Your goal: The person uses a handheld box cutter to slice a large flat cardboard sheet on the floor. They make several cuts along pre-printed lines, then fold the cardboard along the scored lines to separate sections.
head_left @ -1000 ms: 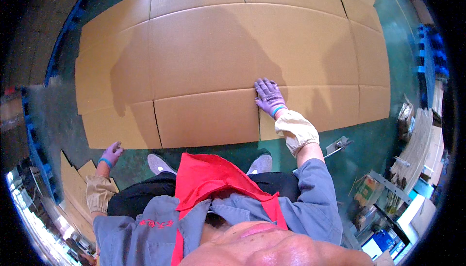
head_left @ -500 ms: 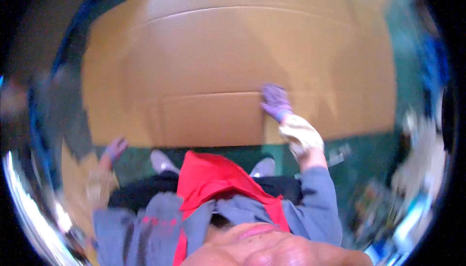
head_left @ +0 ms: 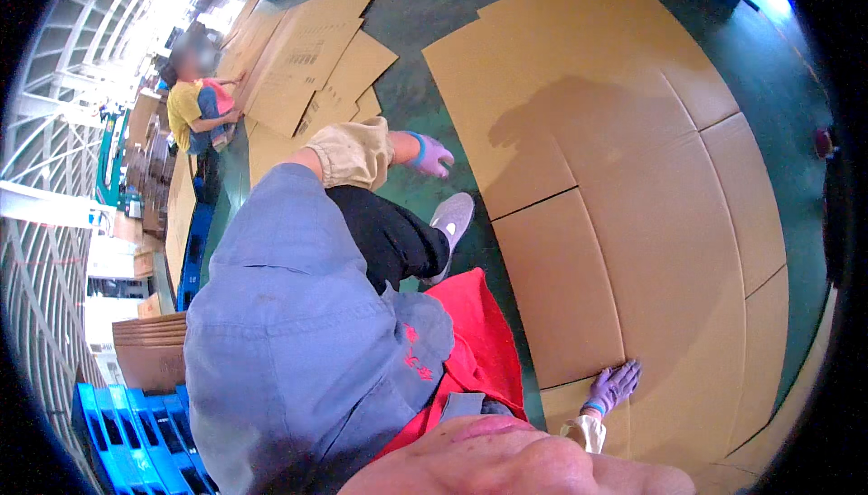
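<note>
A large brown cardboard sheet (head_left: 660,206) with creases and slits lies flat on the green floor, stretching from the far side down to the lower right. My right hand (head_left: 615,385), in a purple glove, rests on its near part with the fingers laid flat beside a slit and crease. Over the floor left of the sheet hangs my left hand (head_left: 432,155), gloved too; its fingers are loosely bent, a little apart, with nothing visible in them. The left hand does not touch the cardboard.
Several loose cardboard sheets (head_left: 303,66) lie at the far left, where a co-worker in a yellow top (head_left: 185,111) crouches with hands on them. Blue pallets (head_left: 145,432) stand at the lower left, near stacked folded cardboard (head_left: 149,350). My shoe (head_left: 452,224) is beside the large sheet.
My view has swung to the left, so the large sheet now appears on the right and the co-worker has come into sight. The right hand stays flat on the cardboard.
</note>
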Tool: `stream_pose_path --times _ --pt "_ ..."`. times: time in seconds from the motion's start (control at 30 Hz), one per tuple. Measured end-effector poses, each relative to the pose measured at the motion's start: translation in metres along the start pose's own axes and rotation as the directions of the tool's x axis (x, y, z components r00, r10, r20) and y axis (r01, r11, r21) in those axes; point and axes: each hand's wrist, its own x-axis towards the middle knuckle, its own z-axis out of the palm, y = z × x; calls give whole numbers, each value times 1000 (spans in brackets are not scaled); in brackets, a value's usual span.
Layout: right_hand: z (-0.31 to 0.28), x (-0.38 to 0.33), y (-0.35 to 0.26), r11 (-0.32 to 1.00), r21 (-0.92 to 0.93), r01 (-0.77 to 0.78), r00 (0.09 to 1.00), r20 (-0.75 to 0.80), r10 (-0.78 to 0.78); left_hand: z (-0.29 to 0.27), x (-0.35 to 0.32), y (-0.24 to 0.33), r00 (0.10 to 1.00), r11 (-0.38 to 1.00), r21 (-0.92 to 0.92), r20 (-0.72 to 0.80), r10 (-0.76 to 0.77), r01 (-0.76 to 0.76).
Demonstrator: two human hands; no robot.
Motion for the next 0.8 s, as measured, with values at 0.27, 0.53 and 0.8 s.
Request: stream_pose_path --times 0.27,0.53,0.8 --pt "-4 9 5 1000 7 -6 1000 17 6 11 34 -45 1000 998 69 -23 11 -10" --pt "-23 12 -15 992 114 -60 995 90 50 -17 44 -6 988 977 173 -69 140 -126" --pt "-32 7 -19 986 147 -82 991 113 66 -31 51 20 985 968 204 -61 163 -147"
